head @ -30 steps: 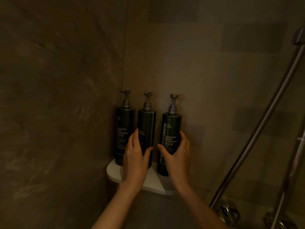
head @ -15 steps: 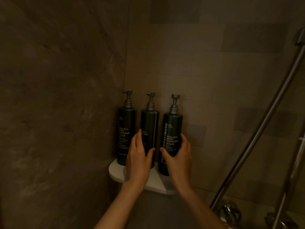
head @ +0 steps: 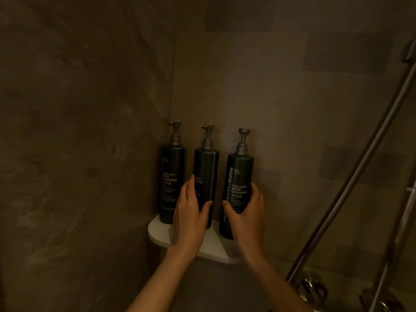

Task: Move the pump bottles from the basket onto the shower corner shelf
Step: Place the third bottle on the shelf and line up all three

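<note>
Three upright pump bottles are standing on the corner shelf (head: 162,233): left hand (head: 191,212) is cupping the middle bottle (head: 206,167), right hand (head: 246,215) is gripping the right bottle (head: 239,174), fingers (head: 255,190) wrapping it.

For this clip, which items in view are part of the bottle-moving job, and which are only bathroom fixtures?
Part of the job:
- left pump bottle, untouched
- middle pump bottle, left hand around it
- right pump bottle, right hand around it
- white corner shelf under all three

Just fixtures:
- slanted metal shower rail
- chrome tap fittings
- tiled walls
</note>
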Available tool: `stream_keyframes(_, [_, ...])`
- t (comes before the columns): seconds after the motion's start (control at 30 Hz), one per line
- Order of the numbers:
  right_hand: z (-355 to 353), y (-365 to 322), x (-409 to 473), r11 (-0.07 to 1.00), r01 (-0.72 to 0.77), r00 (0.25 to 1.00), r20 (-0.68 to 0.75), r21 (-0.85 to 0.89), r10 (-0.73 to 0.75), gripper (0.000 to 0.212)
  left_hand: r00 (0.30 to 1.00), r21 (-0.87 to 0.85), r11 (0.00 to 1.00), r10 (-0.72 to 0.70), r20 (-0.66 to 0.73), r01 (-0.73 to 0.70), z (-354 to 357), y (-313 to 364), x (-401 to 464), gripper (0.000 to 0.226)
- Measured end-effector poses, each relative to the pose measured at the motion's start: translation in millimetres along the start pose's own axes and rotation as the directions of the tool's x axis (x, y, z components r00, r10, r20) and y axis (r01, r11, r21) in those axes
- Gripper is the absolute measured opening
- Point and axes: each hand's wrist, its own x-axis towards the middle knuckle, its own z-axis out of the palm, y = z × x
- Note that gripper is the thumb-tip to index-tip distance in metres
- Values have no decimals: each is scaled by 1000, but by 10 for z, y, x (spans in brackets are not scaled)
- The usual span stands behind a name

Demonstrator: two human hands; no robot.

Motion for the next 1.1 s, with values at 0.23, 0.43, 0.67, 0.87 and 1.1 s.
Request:
stream_keyframes(0.23, [-34,22,-3,1000,1,1000,-8,-19,-1,77,1000,-4,1000,-14,7,14,-5,5,-5,75])
stream_keyframes(0.43, [-27,13,-10,1000,3,1000,-23,-24,-4,77,1000,2,1000,-18,12,17,-9,6,3,75])
stream_keyframes(0.67, [-33,2,-14,1000,-2,999,-51,-24,1,77,1000,5,1000,-15,4,15,-17,7,-1,75])
stream_keyframes(0.87, [-30,-2,-11,999,-1,998,-58,-38,-2,76,1000,4,1000,-11,0,11,-19,-8,-3,75])
stream_keyframes(1.1, [-30,-1,-8,999,-11,998,-56,-36,9,76,1000,-16,1000,-15,10,15,-22,-10,5,75])
